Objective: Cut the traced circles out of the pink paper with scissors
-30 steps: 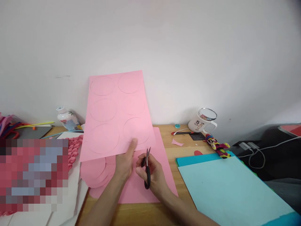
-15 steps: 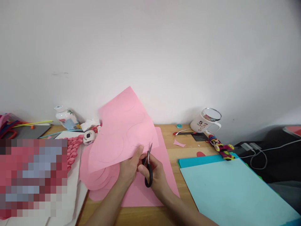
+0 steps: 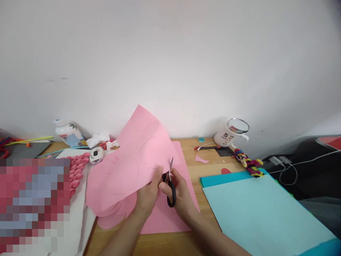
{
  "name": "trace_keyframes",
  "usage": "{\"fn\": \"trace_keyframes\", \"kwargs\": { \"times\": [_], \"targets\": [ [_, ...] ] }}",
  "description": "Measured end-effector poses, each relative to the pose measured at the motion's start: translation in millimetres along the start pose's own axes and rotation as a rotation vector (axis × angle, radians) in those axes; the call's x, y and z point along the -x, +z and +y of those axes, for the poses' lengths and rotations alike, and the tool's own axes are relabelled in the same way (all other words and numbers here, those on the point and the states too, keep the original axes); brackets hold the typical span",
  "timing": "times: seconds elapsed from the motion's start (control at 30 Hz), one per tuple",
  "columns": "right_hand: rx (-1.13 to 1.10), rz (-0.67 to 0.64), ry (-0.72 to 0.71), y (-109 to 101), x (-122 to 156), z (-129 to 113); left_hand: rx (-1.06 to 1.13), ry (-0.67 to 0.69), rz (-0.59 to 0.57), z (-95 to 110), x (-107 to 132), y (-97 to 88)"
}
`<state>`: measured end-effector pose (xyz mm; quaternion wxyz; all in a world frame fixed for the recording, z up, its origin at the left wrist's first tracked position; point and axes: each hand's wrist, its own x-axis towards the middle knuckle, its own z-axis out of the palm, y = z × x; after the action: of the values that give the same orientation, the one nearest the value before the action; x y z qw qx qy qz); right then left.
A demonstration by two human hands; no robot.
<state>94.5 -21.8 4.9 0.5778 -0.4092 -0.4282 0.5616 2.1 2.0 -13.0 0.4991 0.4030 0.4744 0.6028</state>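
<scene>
My left hand (image 3: 149,193) pinches the lower edge of a pink paper sheet (image 3: 135,160) with circles drawn on it, held tilted above the desk. My right hand (image 3: 181,193) grips black-handled scissors (image 3: 170,185), blades pointing up at the sheet's right edge beside my left thumb. Under both hands lie another pink sheet (image 3: 165,217) and several cut pink circles (image 3: 112,215) on the wooden desk (image 3: 162,245).
Light blue and teal sheets (image 3: 255,213) lie at the right. A white mug (image 3: 230,134), a small pink scrap (image 3: 201,159) and a colourful twisted toy (image 3: 247,161) sit behind them. At the left are a white bottle (image 3: 68,134), crumpled tissue (image 3: 99,139) and pink beads (image 3: 77,169).
The pink sheet has tipped from upright and facing me to slanted leftward and lower. The scissors have risen to the sheet's right edge, close to my left thumb.
</scene>
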Motion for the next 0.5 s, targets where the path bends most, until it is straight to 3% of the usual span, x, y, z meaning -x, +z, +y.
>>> {"fn": "trace_keyframes", "kwargs": {
  "times": [0.1,0.27,0.5],
  "targets": [
    [-0.019,0.006,0.003,0.7,1.6,3.0,-0.048,0.042,0.041,1.1,3.6,2.3],
    [-0.038,0.018,0.044,1.9,3.6,10.1,-0.089,-0.044,-0.036,5.0,6.5,4.1],
    [0.083,0.083,0.000,-4.9,0.8,2.6,-0.162,0.084,-0.060,1.6,4.8,3.3]
  ]
}}
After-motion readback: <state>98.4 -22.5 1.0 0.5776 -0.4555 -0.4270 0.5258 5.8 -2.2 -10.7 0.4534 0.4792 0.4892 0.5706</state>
